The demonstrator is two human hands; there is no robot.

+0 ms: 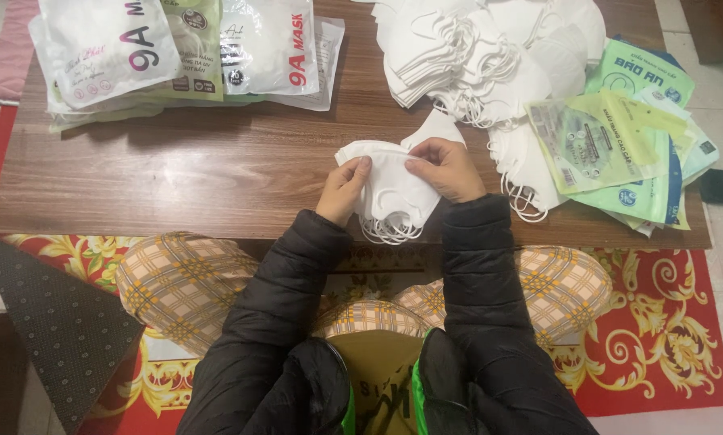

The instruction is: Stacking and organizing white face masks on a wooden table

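I had my left hand (344, 190) and right hand (446, 167) pinching a small stack of white masks (390, 187) at the wooden table's (216, 173) near edge, squaring them, between the loose mask heap (490, 56) and packets (184, 48).

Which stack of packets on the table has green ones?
The packet stack at the table's right end, beside the loose white masks; the far-left stack is mostly white.

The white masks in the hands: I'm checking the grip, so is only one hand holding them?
No, both the left hand and right hand hold the white masks above the table.
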